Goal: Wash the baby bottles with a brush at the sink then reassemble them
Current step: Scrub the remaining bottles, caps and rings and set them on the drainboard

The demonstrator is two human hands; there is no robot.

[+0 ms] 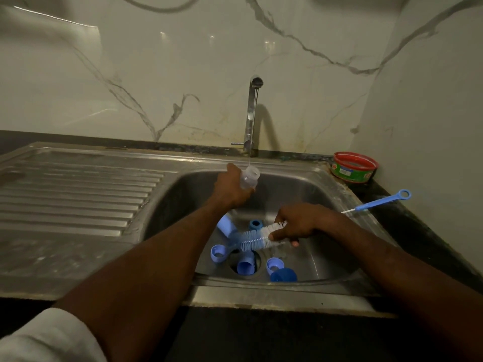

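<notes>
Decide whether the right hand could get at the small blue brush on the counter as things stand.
Probably not yet: the right hand grips the bottle brush. The path to the small blue brush looks free.

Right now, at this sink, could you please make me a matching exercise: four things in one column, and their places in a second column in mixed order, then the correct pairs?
Things:
1. clear bottle
2. large bottle brush
3. thin blue brush
4. red and green tub

Places:
A. lying on the dark counter, right of the basin
B. held in the left hand, under the tap's stream
C. standing in the back right corner by the wall
D. held in the right hand, over the basin

Pairs: 1-B, 2-D, 3-A, 4-C
</notes>
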